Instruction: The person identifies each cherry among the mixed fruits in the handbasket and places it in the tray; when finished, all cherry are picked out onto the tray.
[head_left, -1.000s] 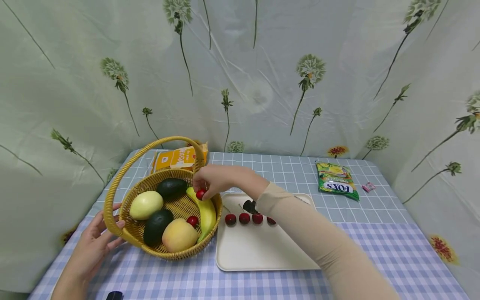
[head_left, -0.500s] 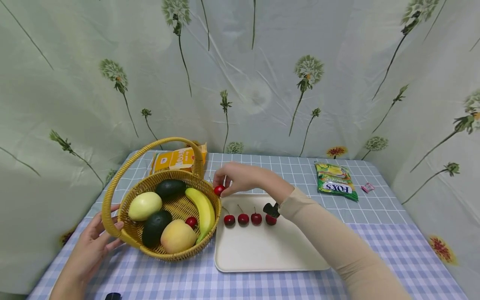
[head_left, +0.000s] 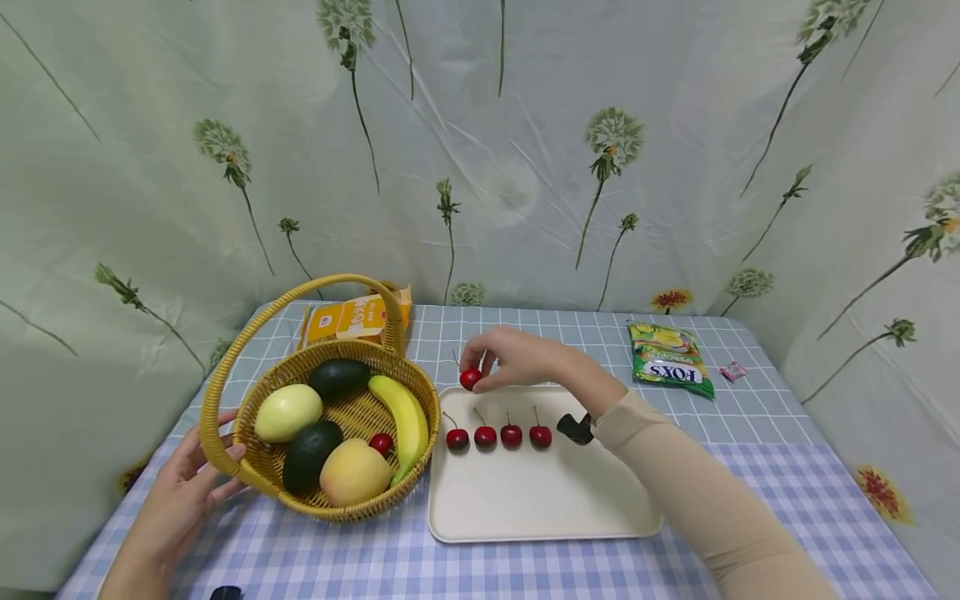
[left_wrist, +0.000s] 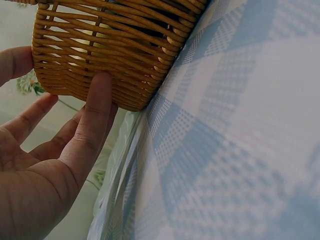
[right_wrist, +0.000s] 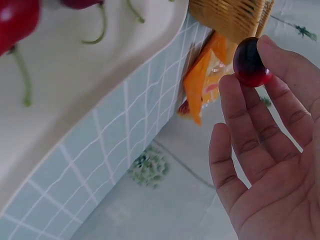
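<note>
My right hand (head_left: 517,358) pinches a red cherry (head_left: 470,379) by its body, above the far left edge of the white tray (head_left: 540,500). In the right wrist view thumb and fingertips hold that cherry (right_wrist: 250,65), dark on one side. Several stemmed cherries (head_left: 511,436) lie in a row on the tray. With fairly straight fingers my left hand (head_left: 180,492) touches the left side of the yellow wicker basket (head_left: 352,512), also seen in the left wrist view. Inside are a banana (head_left: 408,425), a peach (head_left: 356,472), a single cherry (head_left: 382,442), dark green avocado-like fruits (head_left: 311,457) and a pale yellow-green fruit (head_left: 288,412).
An orange packet (head_left: 348,321) lies behind the basket, under its tall arched handle (head_left: 225,367). At the back right are a green Fox's bag (head_left: 670,358) and a small pink wrapper (head_left: 733,371). A checkered cloth (head_left: 360,558) covers the table, with a floral curtain behind.
My right hand has carried the cherry from above the banana, out over the basket's right rim, to the tray's far left edge. My left hand has stayed at the basket.
</note>
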